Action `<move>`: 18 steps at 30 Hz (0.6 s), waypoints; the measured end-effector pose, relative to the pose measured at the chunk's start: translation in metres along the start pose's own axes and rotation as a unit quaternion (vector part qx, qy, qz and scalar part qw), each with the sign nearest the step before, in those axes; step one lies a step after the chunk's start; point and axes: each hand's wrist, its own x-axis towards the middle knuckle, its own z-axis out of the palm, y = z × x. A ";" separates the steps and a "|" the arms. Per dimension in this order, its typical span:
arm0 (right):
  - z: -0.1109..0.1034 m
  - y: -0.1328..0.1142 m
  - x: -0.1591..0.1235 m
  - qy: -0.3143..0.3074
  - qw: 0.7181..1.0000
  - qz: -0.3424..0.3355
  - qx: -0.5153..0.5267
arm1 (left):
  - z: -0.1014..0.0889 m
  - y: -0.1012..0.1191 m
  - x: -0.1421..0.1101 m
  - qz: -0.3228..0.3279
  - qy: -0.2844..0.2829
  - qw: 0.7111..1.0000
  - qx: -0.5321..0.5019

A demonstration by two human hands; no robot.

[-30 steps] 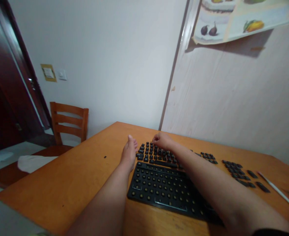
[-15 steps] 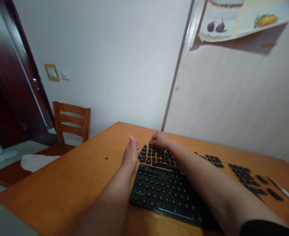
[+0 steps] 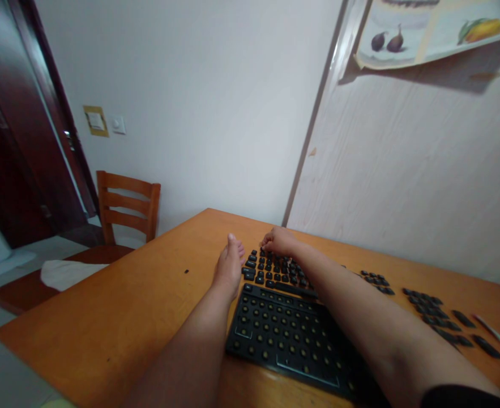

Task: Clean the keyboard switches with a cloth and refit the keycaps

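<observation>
Presently, the black keyboard base, its rows of key mounts bare of caps over most of the visible area, lies on the wooden table; its right part is hidden under the right forearm. Loose black keycaps are laid out in rows just beyond the keyboard base, and further keycap groups lie to its right. The right hand is beyond the base, over the far left of the laid-out rows, fingers bent downward and drawn close together; whether a cap is gripped cannot be determined. The left hand is beyond the base's left corner, thumb up, fingers loosely extended, with nothing visibly held. One small dark piece lies left of the base; a slender white stick with a reddish end lies well to its right.
</observation>
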 end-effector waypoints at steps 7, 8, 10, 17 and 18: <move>0.006 -0.001 0.003 0.008 1.000 0.008 0.004 | 0.001 -0.001 0.000 0.001 0.002 1.000 -0.004; 0.007 0.000 0.003 0.010 1.000 0.010 0.007 | 0.001 -0.001 0.000 0.000 0.002 1.000 -0.004; 0.009 0.001 0.005 0.013 1.000 0.010 0.014 | 0.001 0.000 -0.001 -0.003 0.002 1.000 -0.005; 0.014 0.005 0.009 0.018 0.997 0.007 0.076 | 0.002 -0.001 -0.001 0.004 0.004 1.000 -0.005; 0.014 0.006 0.009 0.018 0.995 0.008 0.093 | 0.002 -0.001 0.000 0.004 0.004 1.000 -0.004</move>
